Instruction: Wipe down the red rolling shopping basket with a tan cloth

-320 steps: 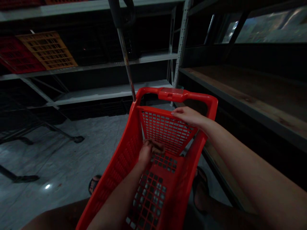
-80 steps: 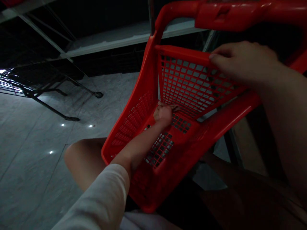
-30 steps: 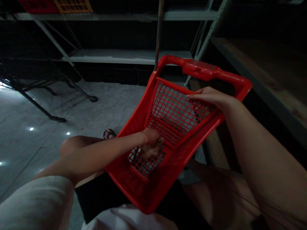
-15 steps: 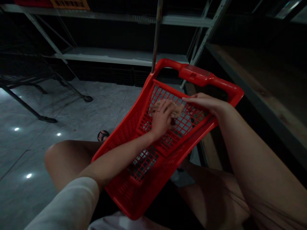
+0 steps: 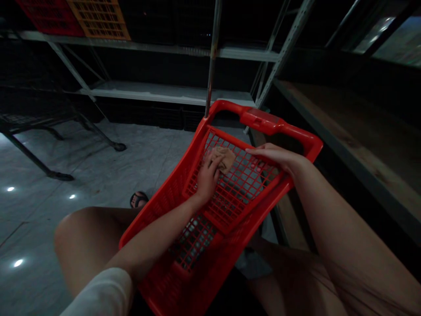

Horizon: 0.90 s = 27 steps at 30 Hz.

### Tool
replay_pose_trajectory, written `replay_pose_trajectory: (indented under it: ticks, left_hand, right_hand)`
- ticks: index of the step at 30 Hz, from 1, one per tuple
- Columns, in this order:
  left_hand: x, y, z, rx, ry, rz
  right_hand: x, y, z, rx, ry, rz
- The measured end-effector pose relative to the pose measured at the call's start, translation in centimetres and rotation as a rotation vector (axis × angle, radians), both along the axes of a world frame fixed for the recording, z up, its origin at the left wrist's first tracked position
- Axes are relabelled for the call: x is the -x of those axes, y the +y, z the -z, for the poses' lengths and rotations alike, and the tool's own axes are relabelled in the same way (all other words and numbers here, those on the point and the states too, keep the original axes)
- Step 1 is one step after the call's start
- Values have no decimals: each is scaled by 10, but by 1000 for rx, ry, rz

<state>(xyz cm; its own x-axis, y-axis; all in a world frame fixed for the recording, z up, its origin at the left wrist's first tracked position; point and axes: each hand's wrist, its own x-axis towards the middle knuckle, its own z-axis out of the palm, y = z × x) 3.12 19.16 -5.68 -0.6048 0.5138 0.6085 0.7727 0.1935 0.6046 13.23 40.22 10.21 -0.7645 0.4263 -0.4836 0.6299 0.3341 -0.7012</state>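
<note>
Red shopping basket (image 5: pixel 230 252) stands between the person's legs. Its long axis runs from the lap away and slightly rightward; the handle (image 5: pixel 263 120) lies at the far end. Left hand (image 5: pixel 206 177): fingers closed over a tan cloth (image 5: pixel 226 159) against the mesh flap (image 5: pixel 241 186). Right hand (image 5: pixel 272 154): grips the flap's top edge, thumb on the near side. Any marking on the handle's centre is too dark to read.
</note>
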Motion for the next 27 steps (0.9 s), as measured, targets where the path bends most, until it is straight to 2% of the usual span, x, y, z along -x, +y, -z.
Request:
replay_pose_trajectory:
  ticks: [3,5,6,7,8,10,12,13,15,18,20,23,25,27]
  left_hand:
    - [-20,0,14,-27,79,234]
    - [-11,2,9,-17,145,425]
    - [0,4,3,-32,154,471]
    - [13,7,-4,-66,141,462]
    - [26,12,-11,-123,106,392]
    - [44,24,-22,-246,6,139]
    - [44,34,-26,-285,-53,-76]
    - [38,36,-26,-252,-39,-105]
    - [22,35,-23,-117,76,8]
    - [8,23,-26,89,273,292]
    - [11,11,-40,164,323,398]
    - [11,-9,-68,272,361,545]
    - [0,-29,-84,345,425,692]
    - [-19,-56,-93,396,547,867]
  right_hand:
    - [-2,-2,0,-29,1,1]
    - [-3,-2,0,-57,17,-5]
    - [-3,-2,1,-71,27,-9]
    - [-3,-3,1,-81,32,-10]
    - [-4,-3,1,-84,35,-8]
    - [-4,-6,1,-64,45,-9]
    - [-5,-9,0,-12,71,-28]
    - [-6,-10,0,12,90,-38]
    - [-8,-11,0,40,104,-43]
    - [-9,-11,-2,50,48,-12]
    - [-8,-10,-3,100,5,17]
    - [-8,-8,-4,223,17,71]
    - [-8,-7,-4,239,21,102]
    - [-8,-7,-4,169,50,93]
